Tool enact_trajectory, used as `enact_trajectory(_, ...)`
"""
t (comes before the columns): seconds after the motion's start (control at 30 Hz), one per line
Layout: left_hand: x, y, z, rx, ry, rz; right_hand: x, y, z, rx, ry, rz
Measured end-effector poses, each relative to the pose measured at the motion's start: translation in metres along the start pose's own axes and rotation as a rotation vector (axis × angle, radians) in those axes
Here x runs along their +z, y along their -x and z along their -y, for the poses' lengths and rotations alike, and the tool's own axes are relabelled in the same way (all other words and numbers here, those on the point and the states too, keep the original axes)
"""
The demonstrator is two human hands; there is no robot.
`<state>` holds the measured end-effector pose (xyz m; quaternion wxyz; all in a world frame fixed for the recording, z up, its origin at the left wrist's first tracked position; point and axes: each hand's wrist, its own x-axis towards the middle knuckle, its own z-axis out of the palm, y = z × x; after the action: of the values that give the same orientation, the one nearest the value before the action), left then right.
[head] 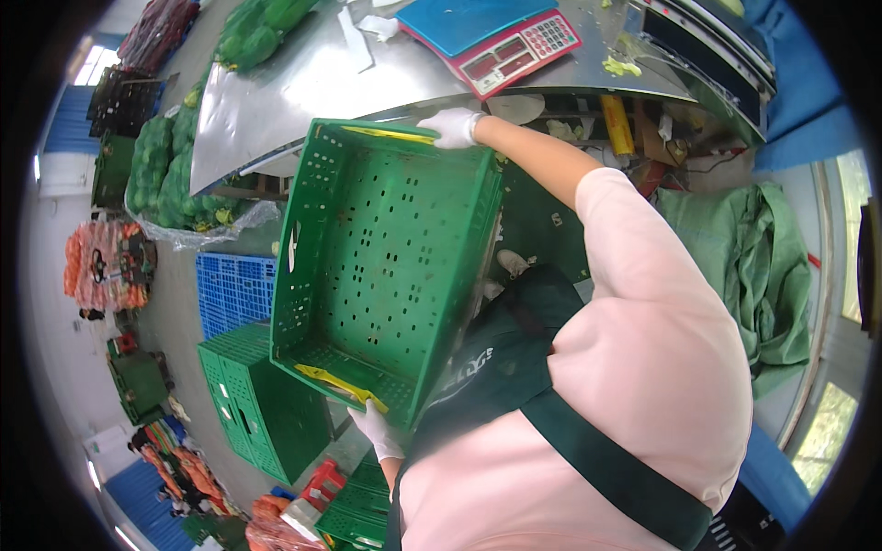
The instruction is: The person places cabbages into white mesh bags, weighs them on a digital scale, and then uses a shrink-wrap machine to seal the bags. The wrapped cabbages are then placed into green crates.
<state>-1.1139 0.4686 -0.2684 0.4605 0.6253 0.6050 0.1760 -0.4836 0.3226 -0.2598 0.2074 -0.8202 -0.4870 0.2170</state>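
Note:
A green perforated plastic crate (386, 241) is held up in front of my body, its open side facing me and its bare slotted bottom showing. My right hand (451, 129), in a white glove, grips the top end wall beside a yellow handle (389, 133). Gloved in white too, my left hand (375, 428) holds the opposite end by the other yellow handle (331, 380). Its fingers are partly hidden by the crate wall. The crate's far end is close to the edge of a metal table (289, 117).
A blue and red weighing scale (496, 48) and green net bags of produce (258, 34) lie on the table. Green crates (275, 406) are stacked near a blue plastic pallet (234, 289). Wrapped net bags (165, 172) stand beyond. Green sheeting (744, 275) hangs at the right.

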Motion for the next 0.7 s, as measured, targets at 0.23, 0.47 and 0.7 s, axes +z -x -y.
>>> enact_trajectory(0.23,0.002,-0.001,-0.016,0.059,-0.040,-0.047,-0.003,0.038,0.009,0.102,-0.089,-0.020)
enact_trajectory(0.47,0.034,0.000,-0.039,0.329,-0.532,-0.415,0.010,0.082,-0.006,0.054,-0.487,-0.393)
enact_trajectory(0.7,0.213,0.042,-0.225,0.728,-0.137,-0.053,-0.026,0.175,-0.070,0.132,-0.563,-0.541)
